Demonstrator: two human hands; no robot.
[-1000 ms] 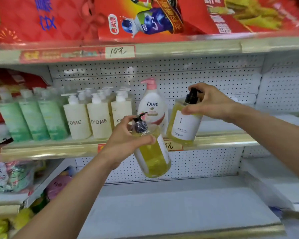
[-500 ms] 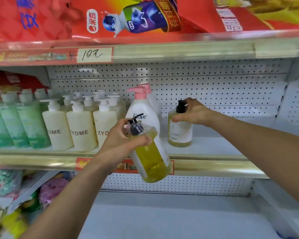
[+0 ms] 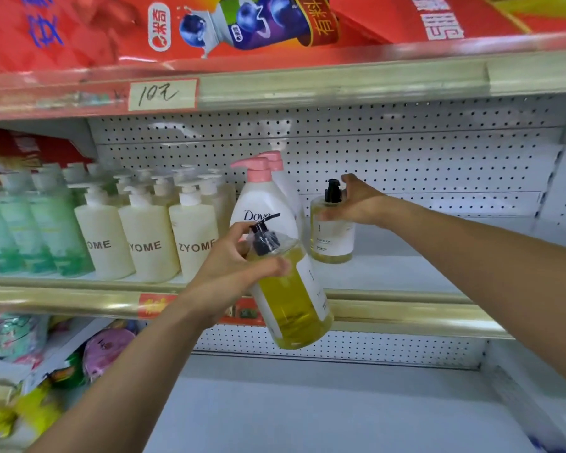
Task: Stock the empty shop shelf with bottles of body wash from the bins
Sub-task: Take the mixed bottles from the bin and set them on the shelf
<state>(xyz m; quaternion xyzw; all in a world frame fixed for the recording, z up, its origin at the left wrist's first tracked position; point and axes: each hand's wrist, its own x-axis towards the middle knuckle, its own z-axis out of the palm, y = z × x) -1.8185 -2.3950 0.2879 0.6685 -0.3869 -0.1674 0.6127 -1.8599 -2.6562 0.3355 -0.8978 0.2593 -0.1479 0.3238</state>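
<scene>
A yellow bottle (image 3: 331, 230) is being set on the shelf (image 3: 406, 273) by the right hand (image 3: 356, 204), grip around its neck; a second bottle (image 3: 291, 299), gripped by the left hand (image 3: 239, 263), is to be placed beside it.

Two clear pump bottles of yellow body wash, black pumps, white labels: one (image 3: 331, 233) upright on the shelf (image 3: 406, 273) beside the Dove bottles; the other (image 3: 291, 299) tilted, held in front of the shelf edge.

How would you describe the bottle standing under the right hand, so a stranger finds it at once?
On the middle shelf, look just right of the pink-capped Dove bottles. The yellow bottle stands there, the right hand at its top. Only it has a black pump.
</scene>
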